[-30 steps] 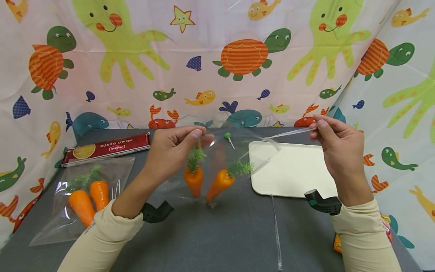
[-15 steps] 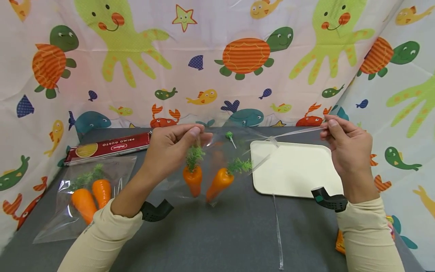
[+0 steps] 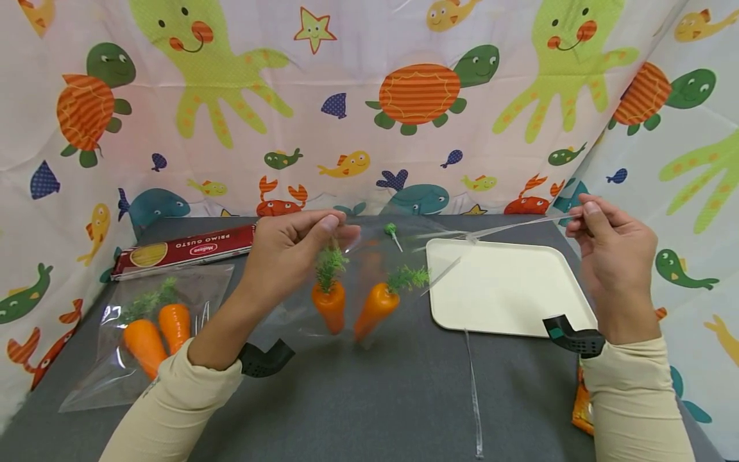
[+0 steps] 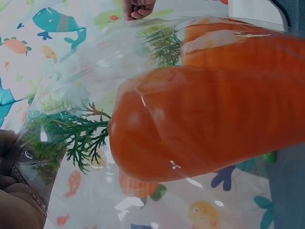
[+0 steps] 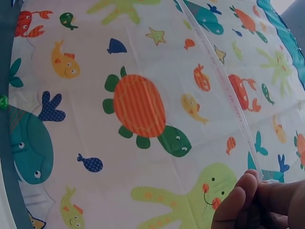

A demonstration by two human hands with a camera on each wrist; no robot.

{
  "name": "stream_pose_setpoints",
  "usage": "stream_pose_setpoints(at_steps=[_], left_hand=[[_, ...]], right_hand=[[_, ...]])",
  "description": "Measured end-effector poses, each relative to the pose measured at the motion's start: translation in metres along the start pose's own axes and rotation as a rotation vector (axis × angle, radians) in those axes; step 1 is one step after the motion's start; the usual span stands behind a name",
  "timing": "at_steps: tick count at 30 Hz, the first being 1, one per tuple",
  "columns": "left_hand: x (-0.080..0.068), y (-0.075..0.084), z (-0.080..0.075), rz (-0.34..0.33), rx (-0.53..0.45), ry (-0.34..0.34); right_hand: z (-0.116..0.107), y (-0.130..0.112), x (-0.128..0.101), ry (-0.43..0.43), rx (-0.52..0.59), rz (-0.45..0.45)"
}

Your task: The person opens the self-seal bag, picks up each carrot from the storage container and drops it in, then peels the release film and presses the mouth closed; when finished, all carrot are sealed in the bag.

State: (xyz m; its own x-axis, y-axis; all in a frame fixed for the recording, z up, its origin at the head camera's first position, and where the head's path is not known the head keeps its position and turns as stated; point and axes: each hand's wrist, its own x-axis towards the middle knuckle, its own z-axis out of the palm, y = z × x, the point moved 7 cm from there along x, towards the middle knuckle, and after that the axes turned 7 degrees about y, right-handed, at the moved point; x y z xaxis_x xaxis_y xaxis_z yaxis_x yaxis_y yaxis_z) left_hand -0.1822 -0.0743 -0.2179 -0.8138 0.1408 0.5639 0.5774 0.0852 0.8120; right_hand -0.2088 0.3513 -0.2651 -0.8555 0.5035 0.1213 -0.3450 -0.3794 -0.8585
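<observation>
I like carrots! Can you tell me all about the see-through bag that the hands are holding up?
The clear plastic bag hangs above the grey table, shiny and crinkly. Two orange toy carrots with green tops sit inside. The left hand pinches its top corner, while the right hand pinches a thin clear strip stretching from its top.

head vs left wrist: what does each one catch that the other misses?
Head only: the left hand pinching the clear bag top, the right hand pulling a clear strip taut, the white tray, a second carrot bag, and the pasta box.
Left wrist only: close detail of the bag's sealed edge at the fingers.
Both: the two toy carrots and their green tops inside the bag.
</observation>
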Motion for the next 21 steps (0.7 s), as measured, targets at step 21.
stream_pose_setpoints(at_steps=[21], left_hand=[[0.000,0.004,0.001,0.013,-0.009,0.019]], right_hand=[[-0.025,-0.002,0.014,0.097,0.205,0.009]])
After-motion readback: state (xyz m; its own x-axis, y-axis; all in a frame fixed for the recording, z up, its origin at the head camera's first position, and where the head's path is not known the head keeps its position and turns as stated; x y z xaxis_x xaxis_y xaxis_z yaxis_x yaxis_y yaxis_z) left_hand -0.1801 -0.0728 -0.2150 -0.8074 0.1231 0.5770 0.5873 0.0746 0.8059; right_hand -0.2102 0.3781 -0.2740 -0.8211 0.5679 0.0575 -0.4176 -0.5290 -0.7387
